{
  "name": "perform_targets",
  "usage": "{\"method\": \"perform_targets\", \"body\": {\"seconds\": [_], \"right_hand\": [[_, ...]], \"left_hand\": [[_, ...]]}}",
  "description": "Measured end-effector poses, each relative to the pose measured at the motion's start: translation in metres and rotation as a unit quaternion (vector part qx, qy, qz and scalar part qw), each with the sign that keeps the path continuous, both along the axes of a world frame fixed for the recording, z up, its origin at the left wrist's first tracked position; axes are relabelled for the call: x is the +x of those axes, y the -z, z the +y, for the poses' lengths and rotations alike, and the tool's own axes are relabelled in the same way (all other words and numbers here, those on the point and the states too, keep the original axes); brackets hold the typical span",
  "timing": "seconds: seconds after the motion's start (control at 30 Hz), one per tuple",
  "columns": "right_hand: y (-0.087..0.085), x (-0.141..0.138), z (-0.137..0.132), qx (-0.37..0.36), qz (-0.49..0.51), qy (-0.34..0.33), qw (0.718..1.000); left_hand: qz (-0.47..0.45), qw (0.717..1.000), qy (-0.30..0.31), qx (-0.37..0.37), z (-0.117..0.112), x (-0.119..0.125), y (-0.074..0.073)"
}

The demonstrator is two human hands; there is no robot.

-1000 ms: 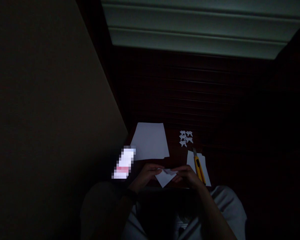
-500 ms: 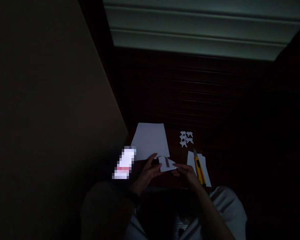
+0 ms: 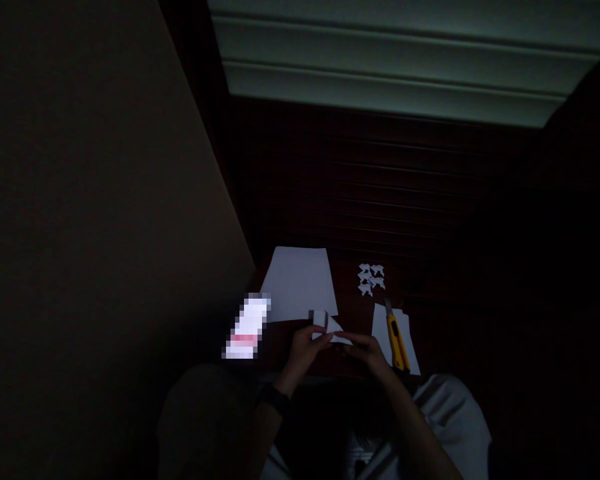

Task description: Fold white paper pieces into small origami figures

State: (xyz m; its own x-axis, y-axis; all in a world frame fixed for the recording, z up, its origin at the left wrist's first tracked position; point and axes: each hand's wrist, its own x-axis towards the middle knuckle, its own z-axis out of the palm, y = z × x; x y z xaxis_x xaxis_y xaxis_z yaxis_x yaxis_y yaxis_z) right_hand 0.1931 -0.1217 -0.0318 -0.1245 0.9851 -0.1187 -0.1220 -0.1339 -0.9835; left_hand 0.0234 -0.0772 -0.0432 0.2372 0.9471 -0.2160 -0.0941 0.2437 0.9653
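The scene is very dark. My left hand (image 3: 304,348) and my right hand (image 3: 367,351) meet over the near edge of a small dark table (image 3: 353,303). Both pinch a small folded piece of white paper (image 3: 329,325) between their fingertips, the left hand on its left side, the right hand on its right corner. A dark band shows on my left wrist. A white sheet of paper (image 3: 300,283) lies flat just beyond the hands.
A yellow utility knife (image 3: 396,337) rests on a smaller white sheet (image 3: 411,340) right of my right hand. Several tiny folded paper figures (image 3: 371,279) sit in a cluster farther back. A lit, blurred-out screen (image 3: 247,327) glows at the left. A wall stands left, blinds behind.
The paper was a wider triangle held low between my hands; it has been folded smaller and lifted a little farther from me, and my fingers have closed in around it.
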Motion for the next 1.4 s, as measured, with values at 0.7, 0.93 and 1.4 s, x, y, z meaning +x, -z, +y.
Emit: {"method": "perform_targets", "body": {"seconds": [0.7, 0.93, 1.4], "right_hand": [[-0.001, -0.001, 0.002, -0.054, 0.006, -0.022, 0.998], [-0.003, -0.003, 0.003, -0.043, -0.028, 0.027, 0.998], [-0.011, -0.015, 0.002, 0.007, -0.009, 0.188, 0.982]], "left_hand": [[0.166, 0.936, 0.283, 0.124, 0.007, -0.027, -0.031], [0.065, 0.982, 0.146, 0.105, 0.002, -0.013, -0.027], [0.040, 0.999, -0.014, 0.024, -0.004, 0.013, 0.009]]}}
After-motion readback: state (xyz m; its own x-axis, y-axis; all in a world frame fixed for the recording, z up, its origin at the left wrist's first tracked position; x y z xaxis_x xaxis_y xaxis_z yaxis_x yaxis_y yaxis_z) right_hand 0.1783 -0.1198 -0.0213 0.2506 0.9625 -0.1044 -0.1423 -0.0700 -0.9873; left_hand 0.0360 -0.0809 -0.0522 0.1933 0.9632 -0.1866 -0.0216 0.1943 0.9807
